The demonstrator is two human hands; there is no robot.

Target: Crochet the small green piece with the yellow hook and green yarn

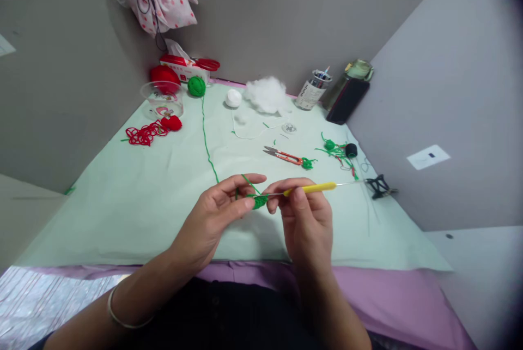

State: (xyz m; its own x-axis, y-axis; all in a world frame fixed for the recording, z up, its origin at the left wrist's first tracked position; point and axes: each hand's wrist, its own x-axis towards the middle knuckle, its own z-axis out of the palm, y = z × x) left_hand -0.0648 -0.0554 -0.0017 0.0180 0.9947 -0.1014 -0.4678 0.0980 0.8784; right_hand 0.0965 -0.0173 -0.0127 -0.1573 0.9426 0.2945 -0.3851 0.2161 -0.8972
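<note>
My left hand (pixel 218 211) pinches a small piece of green crochet work (pixel 259 202) between thumb and fingers. Green yarn (pixel 207 145) runs over its raised index finger and back across the table to a green yarn ball (pixel 196 86). In my right hand (pixel 308 219) is a crochet hook (pixel 314 188) with a yellow handle, held between thumb and fingers. The hook's metal tip meets the top edge of the green piece, and fingertips of my right hand are close beside it. Exactly how the tip sits in the stitches is too small to tell.
Orange thread snips (pixel 288 157) lie beyond my hands. White stuffing (pixel 267 95), a white yarn ball (pixel 233 98), red yarn (pixel 147 133) and a clear plastic cup (pixel 163 102) stand farther back. At right are green yarn scraps (pixel 337 149), a phone (pixel 348 101) and a pen holder (pixel 312 90).
</note>
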